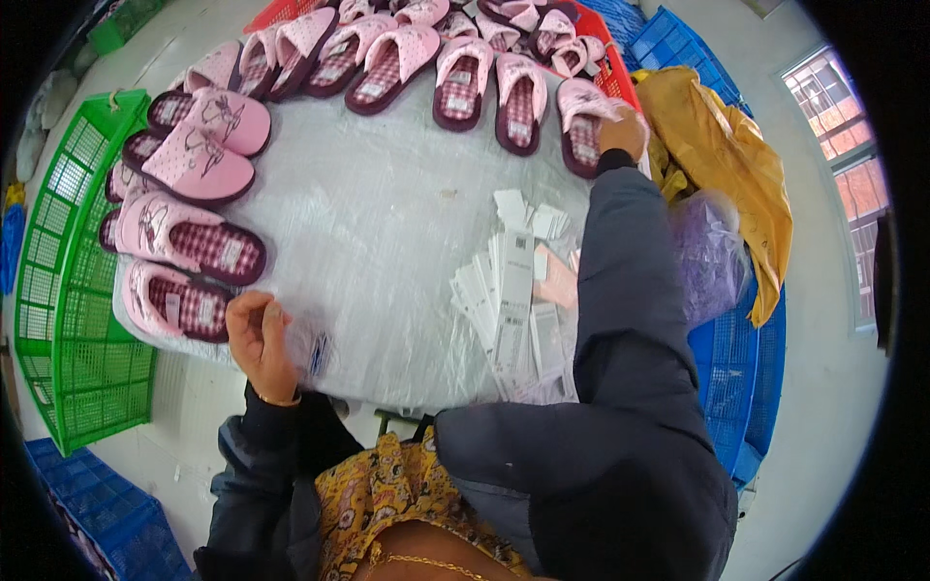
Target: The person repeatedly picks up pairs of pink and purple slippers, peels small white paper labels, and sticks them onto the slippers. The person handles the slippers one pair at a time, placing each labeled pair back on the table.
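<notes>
Several pink slippers with maroon checked insoles ring a table covered in clear plastic sheet. My right hand reaches far out and grips the rightmost pink slipper at the table's far right edge. My left hand rests near the front left edge, fingers curled, touching the plastic beside another pink slipper. A pile of white paper tags lies on the table beside my right sleeve.
A green plastic crate stands at the left. Blue crates sit at the right with a purple plastic bag and a yellow bag. A red crate holds more slippers at the back. Another blue crate is lower left.
</notes>
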Motion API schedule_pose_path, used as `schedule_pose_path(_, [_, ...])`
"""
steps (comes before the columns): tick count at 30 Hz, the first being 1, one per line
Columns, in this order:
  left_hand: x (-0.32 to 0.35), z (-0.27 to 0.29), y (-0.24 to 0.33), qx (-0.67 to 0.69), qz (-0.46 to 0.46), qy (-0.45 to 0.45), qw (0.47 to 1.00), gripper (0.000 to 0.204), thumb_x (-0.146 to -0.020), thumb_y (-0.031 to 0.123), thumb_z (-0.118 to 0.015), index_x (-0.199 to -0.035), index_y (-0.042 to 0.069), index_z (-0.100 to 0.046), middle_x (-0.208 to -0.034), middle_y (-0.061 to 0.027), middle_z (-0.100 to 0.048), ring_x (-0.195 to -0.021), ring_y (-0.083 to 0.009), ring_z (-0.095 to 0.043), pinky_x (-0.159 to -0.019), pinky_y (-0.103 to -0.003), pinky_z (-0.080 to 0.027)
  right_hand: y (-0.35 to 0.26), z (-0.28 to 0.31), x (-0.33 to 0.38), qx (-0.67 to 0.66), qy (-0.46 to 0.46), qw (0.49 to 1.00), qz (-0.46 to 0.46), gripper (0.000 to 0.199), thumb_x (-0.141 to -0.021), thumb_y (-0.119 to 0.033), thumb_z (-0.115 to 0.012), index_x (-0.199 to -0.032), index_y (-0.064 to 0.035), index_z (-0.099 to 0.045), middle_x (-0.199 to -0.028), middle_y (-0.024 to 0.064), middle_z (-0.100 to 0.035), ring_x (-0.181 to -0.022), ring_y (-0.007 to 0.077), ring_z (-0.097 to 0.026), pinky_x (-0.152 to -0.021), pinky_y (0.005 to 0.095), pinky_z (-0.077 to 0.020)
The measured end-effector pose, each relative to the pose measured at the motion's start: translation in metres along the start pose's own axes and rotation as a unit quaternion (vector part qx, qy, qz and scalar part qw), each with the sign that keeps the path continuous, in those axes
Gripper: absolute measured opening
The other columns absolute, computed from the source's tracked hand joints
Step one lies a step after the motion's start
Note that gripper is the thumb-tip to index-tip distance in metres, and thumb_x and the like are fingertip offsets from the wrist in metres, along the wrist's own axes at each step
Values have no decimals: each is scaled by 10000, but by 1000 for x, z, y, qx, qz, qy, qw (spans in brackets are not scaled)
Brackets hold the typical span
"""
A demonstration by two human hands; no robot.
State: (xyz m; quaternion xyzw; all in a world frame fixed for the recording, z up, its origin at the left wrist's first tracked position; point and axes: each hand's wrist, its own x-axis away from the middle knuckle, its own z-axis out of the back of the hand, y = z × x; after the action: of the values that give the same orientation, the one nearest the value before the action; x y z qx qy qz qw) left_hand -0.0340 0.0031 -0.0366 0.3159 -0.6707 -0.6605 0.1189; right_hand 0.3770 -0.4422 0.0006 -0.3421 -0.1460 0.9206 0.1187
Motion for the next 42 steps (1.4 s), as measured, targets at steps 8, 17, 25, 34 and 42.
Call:
schedule_pose_path(8, [-4, -4, -3, -35, -74, -124, 989, 292, -909, 12, -623, -1192, 28, -552, -1128, -49, -531, -910, -113, -538, -773, -240, -438, -87, 144, 108, -226, -72, 964, 120, 374, -759, -205, -698, -1119, -103, -686, -1157, 155, -662, -1124, 332, -585, -953, 395, -463])
schedule_pose_path(17, [1, -17, 29, -161, -195, -140, 957, 432, -948, 232, -600, -1331, 42, -537, -1328, -124, -510, -1208, -239, -477, -952, -337, -414, -196, 206, 321, -387, -230, 890, 75, 404, -763, -57, -642, -1166, -38, -618, -1028, 222, -619, -980, 403, -577, -857, 446, -483])
schedule_pose_path(25, [-6, -5, -17, -163, -148, -14, 975, 285, -1008, 207, -548, -1179, -14, -603, -1145, -99, -607, -1057, -182, -556, -948, -310, -433, -139, 230, 318, -424, -235, 870, 93, 308, -808, -141, -705, -1092, -44, -638, -986, 138, -668, -930, 289, -636, -795, 380, -511])
schedule_pose_path(34, [-7, 3, -28, -130, -111, 20, 985, 198, -990, 181, -582, -977, -14, -617, -952, -55, -619, -880, -143, -559, -817, -290, -461, -28, 232, 244, -155, -231, 947, 162, 226, -821, -221, -683, -1009, -95, -690, -945, 123, -698, -913, 317, -635, -793, 430, -494])
schedule_pose_path(42, [-5, -3, -26, -132, -102, 17, 986, 203, -964, 194, -628, -976, -9, -633, -934, -54, -632, -860, -135, -565, -803, -290, -474, -18, 210, 228, 98, -297, 919, 241, 403, -783, -321, -706, -1131, -125, -658, -1002, 113, -718, -941, 336, -650, -807, 454, -489])
